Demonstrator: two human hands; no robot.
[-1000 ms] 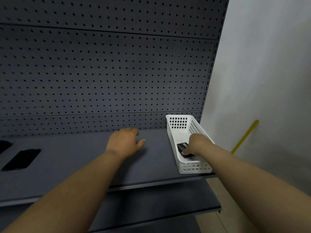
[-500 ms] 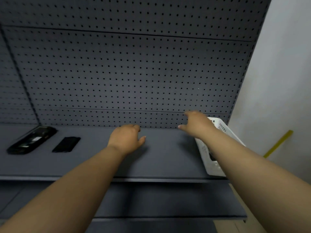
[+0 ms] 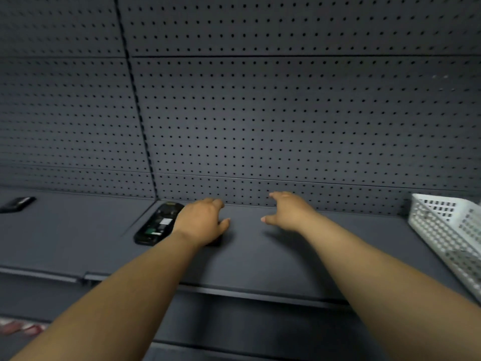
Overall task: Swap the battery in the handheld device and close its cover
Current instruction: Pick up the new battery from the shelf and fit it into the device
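Note:
The black handheld device [image 3: 157, 224] lies on the dark shelf [image 3: 260, 256] with its back open, showing labels and a green part inside. Just to its right my left hand [image 3: 201, 222] is palm down with the thumb spread. It covers a flat black piece [image 3: 216, 242], of which only a dark edge shows below the hand. I cannot tell whether the fingers touch that piece. My right hand [image 3: 289, 212] hovers over the bare shelf further right, fingers apart and empty.
A white perforated plastic basket [image 3: 447, 230] stands at the shelf's right end. Another small black object [image 3: 18, 203] lies on the neighbouring shelf section at far left. A grey pegboard wall [image 3: 260, 113] rises behind, and a lower shelf [image 3: 260, 329] juts out below.
The view has swung left, so the device and flat piece now sit near the middle. My right hand left the basket empty and moved left. My left hand now covers the flat black piece.

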